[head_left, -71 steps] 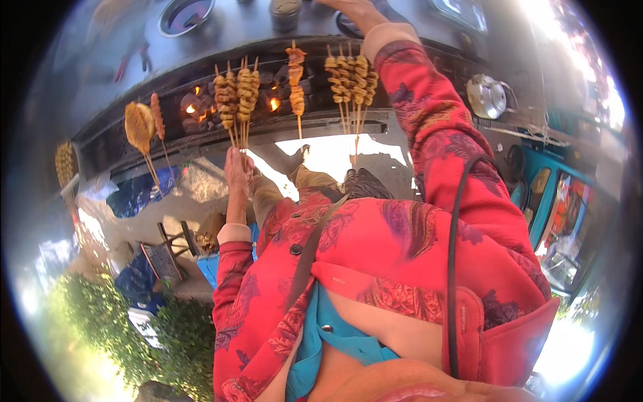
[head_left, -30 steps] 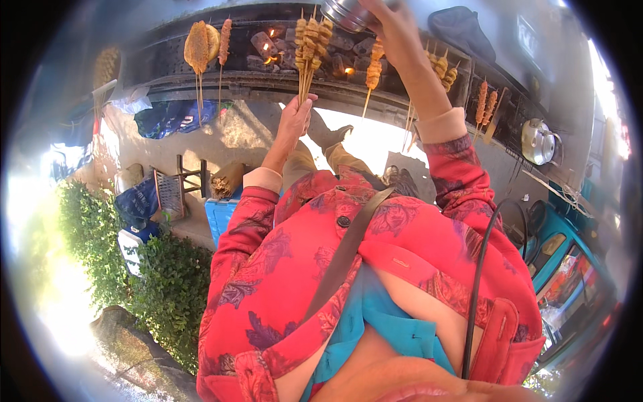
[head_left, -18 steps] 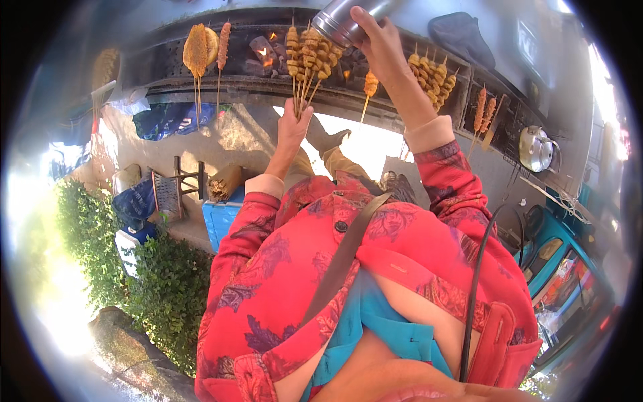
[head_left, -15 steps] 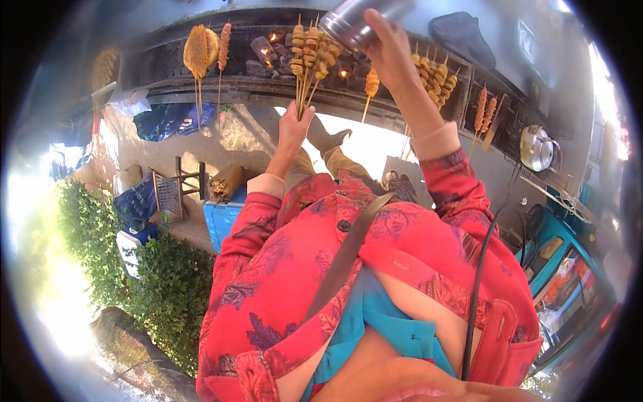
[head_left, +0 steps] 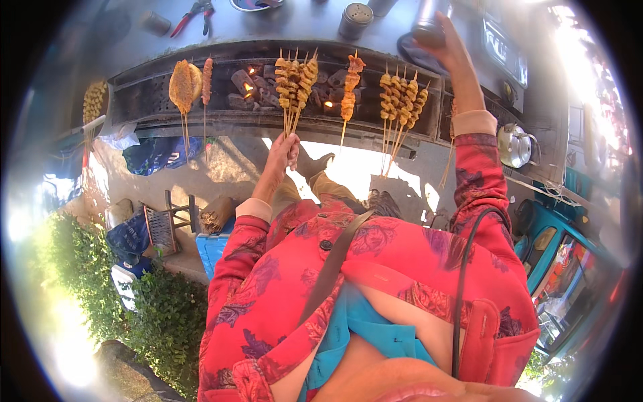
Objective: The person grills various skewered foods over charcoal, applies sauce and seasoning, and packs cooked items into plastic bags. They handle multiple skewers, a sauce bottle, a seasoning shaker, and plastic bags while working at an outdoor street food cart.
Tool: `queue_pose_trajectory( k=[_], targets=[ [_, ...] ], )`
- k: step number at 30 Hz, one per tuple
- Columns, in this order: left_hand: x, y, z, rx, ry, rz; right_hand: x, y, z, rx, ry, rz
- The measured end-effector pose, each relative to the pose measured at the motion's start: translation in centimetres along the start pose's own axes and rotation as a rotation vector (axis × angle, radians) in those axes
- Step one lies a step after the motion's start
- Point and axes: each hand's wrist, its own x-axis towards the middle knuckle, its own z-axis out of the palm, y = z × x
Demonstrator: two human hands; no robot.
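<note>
My left hand [head_left: 282, 153] grips the sticks of a bunch of meat skewers [head_left: 295, 80] and holds the meat over the glowing coals of a long charcoal grill [head_left: 234, 110]. My right hand [head_left: 447, 47] reaches past the grill and is closed on a metal shaker can [head_left: 426, 23] at the counter behind it. More skewers lie across the grill: a single one [head_left: 349, 84] in the middle, a bunch [head_left: 400, 100] at the right, and flat pieces [head_left: 187, 77] at the left.
On the steel counter [head_left: 281, 23] stand a second lidded shaker [head_left: 353, 20], red-handled pliers [head_left: 193, 13] and a small tin [head_left: 155, 23]. A metal kettle [head_left: 514, 144] sits right of the grill. Bags, a crate and a green hedge [head_left: 147, 301] are at lower left.
My right hand has carried the shaker can from above the held skewers over to the counter at the right. My left hand still holds the same bunch over the coals.
</note>
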Motion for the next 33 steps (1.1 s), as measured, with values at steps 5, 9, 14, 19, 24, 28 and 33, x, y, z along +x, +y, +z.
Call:
queue_pose_trajectory(
  k=[5, 9, 14, 19, 24, 28, 33],
  targets=[
    [-0.8, 0.4, 0.5, 0.129, 0.052, 0.1, 7.6, 0.6, -5.0, -1.065, 0.308, -0.047],
    [-0.4, -0.4, 0.0, 0.166, 0.049, 0.147, 11.0, 2.5, -2.1, -1.588, 0.286, -0.221],
    [0.7, -0.9, -0.6, 0.135, 0.046, 0.167, 14.9, 3.2, -2.2, -1.605, 0.24, -0.528],
    [-1.2, 0.1, -1.1, -0.011, -0.029, 0.14, 15.1, -3.3, 7.7, -1.113, -0.004, -0.649],
    [-8.0, 1.7, -6.1, -0.059, 0.115, 0.353, 11.3, -1.4, 28.1, -0.984, -0.46, -0.403],
    [-11.8, 5.2, -13.1, -0.166, 0.216, 0.457, 13.6, 4.0, 38.7, -1.206, -0.519, -0.216],
    [-15.0, 7.3, -20.1, -0.311, 0.387, 0.473, 19.6, 11.9, 45.5, -1.489, -0.38, 0.046]
  ],
)
